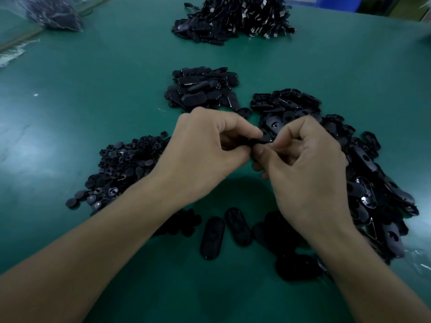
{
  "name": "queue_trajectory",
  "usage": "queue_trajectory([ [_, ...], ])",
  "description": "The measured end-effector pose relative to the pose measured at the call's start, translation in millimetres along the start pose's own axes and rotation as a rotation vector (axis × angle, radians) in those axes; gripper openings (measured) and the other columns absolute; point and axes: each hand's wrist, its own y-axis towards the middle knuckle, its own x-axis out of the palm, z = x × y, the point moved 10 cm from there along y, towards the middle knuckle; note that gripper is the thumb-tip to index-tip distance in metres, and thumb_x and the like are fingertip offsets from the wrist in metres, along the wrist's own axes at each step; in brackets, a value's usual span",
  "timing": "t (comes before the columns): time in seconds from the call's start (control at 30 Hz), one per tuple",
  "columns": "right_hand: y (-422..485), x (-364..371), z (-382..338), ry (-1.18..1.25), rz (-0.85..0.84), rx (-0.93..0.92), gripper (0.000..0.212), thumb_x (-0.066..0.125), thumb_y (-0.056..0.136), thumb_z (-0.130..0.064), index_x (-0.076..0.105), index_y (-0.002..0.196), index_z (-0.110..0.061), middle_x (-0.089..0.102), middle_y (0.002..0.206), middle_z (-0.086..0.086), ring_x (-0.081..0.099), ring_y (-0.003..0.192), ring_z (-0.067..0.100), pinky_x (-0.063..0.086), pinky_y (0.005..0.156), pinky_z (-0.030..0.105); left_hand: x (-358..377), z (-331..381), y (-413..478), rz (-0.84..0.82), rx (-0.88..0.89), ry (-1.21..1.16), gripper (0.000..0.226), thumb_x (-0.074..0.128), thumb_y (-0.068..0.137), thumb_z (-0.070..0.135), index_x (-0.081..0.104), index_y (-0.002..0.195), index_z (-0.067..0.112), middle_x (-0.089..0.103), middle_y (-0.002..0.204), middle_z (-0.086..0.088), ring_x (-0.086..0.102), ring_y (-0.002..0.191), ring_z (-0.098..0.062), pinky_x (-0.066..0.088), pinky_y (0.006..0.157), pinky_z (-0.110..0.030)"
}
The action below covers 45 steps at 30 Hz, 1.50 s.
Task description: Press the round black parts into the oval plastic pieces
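**A:** Dead centre, a small black piece (256, 141) is pinched between both hands and held up off the green mat (105, 85). Fingertips cover most of it, so I can't tell if it's a round part, an oval, or one seated in the other.

**B:** The left hand (203, 150) has thumb and forefinger curled tight on the piece's left end, with the other fingers tucked underneath.

**A:** The right hand (303, 164) mirrors it. Thumb and bent forefinger clamp the right end, and the rest fold toward the palm. The two hands' fingertips very nearly meet.

**B:** Step outward. Just left of the left wrist is the heap of round black parts (126, 164), spread low across the mat.

**A:** On the other side, behind and beneath the right hand, is the big heap of oval plastic pieces (359, 173), running down the mat's right edge.

**B:** Near side, below the hands, two loose ovals (212, 238) lie side by side in the arms' shadow. There are more dark bits beside them, too dim to identify.

**A:** Beyond the knuckles, a smaller mound of ovals (200, 89) sits mid-table, well apart from the hands.

**B:** At the far end there's a tangled black pile (235, 17) with cords and small pale tips. At far left sits a clear bag (53, 15) of dark parts, too blurred to make out.
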Motion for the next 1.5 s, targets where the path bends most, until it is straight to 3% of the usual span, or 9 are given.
queue_trajectory([
  [0.1,-2.3,6.3,-4.2,-0.059,-0.052,-0.037,0.033,0.067,0.094,-0.012,0.049,0.079,-0.035,0.071,0.075,-0.012,0.070,0.068,0.007,0.057,0.059,0.030,1.5,8.0,-1.8,-0.005,0.075,0.132,0.022,0.078,0.083,0.006,0.080,0.099,0.021,0.076,0.088,0.013,0.071,0.079,0.002,0.059,0.078,-0.022],
  [0.2,-2.8,12.0,-7.2,-0.080,-0.107,-0.064,0.029,0.065,0.095,-0.012,0.048,0.085,-0.033,0.072,0.078,-0.014,0.070,0.069,0.005,0.056,0.060,0.031,0.5,8.5,-0.9,-0.014,0.104,0.216,0.021,0.076,0.084,0.006,0.079,0.102,0.018,0.076,0.089,0.009,0.071,0.082,-0.002,0.059,0.079,-0.028],
  [0.3,-0.6,11.0,-5.1,-0.075,-0.109,-0.063,0.023,0.066,0.095,-0.016,0.050,0.089,-0.032,0.072,0.073,-0.013,0.068,0.062,0.010,0.053,0.056,0.033,1.5,8.1,-0.8,-0.004,0.110,0.243,0.022,0.076,0.085,0.007,0.078,0.103,0.019,0.075,0.088,0.012,0.069,0.080,0.003,0.058,0.078,-0.023],
  [0.4,1.8,5.3,-5.7,-0.128,-0.050,-0.100,0.017,0.067,0.093,-0.018,0.061,0.095,-0.034,0.068,0.071,-0.012,0.063,0.066,0.003,0.049,0.060,0.015,1.5,0.1,-0.3,-0.003,0.039,0.117,0.027,0.078,0.085,0.009,0.073,0.104,0.027,0.074,0.081,0.016,0.070,0.075,0.004,0.057,0.074,-0.017],
  [0.47,2.9,3.9,-5.2,-0.131,-0.044,-0.104,0.014,0.068,0.093,-0.019,0.069,0.099,-0.031,0.067,0.080,-0.014,0.062,0.075,-0.001,0.047,0.067,0.008,2.3,-9.2,1.4,-0.037,-0.046,-0.029,0.030,0.077,0.086,0.008,0.067,0.104,0.030,0.075,0.079,0.009,0.072,0.071,-0.004,0.060,0.072,-0.022],
  [0.53,4.9,4.6,-1.5,-0.073,-0.070,-0.073,0.013,0.068,0.093,-0.021,0.070,0.095,-0.033,0.069,0.085,-0.014,0.065,0.081,-0.002,0.049,0.071,0.010,2.6,-15.2,3.2,-0.064,-0.106,-0.140,0.029,0.075,0.087,0.006,0.065,0.105,0.026,0.076,0.080,0.005,0.074,0.069,-0.011,0.061,0.072,-0.025],
  [0.67,8.7,9.9,8.1,0.103,-0.150,0.020,0.017,0.070,0.092,-0.018,0.068,0.088,-0.035,0.073,0.080,-0.017,0.070,0.075,0.003,0.053,0.065,0.015,6.1,-19.8,3.2,-0.086,-0.175,-0.252,0.026,0.074,0.086,0.001,0.065,0.105,0.017,0.077,0.081,-0.003,0.075,0.069,-0.015,0.060,0.070,-0.024],
  [0.87,10.3,10.8,13.9,0.212,-0.161,0.066,0.013,0.076,0.086,-0.017,0.071,0.087,-0.029,0.074,0.076,-0.012,0.070,0.071,0.005,0.050,0.063,0.013,0.3,-25.7,2.7,-0.018,-0.232,-0.397,0.021,0.079,0.078,-0.003,0.070,0.090,0.011,0.076,0.080,-0.007,0.075,0.070,-0.018,0.059,0.065,-0.022],
  [1.5,12.0,10.5,20.6,0.163,-0.174,0.078,0.010,0.075,0.085,-0.021,0.069,0.080,-0.028,0.070,0.067,-0.012,0.062,0.058,0.001,0.048,0.055,0.014,0.8,-19.7,4.4,-0.054,-0.189,-0.310,0.018,0.080,0.079,-0.002,0.074,0.088,0.013,0.076,0.079,-0.010,0.076,0.071,-0.023,0.061,0.067,-0.026],
])
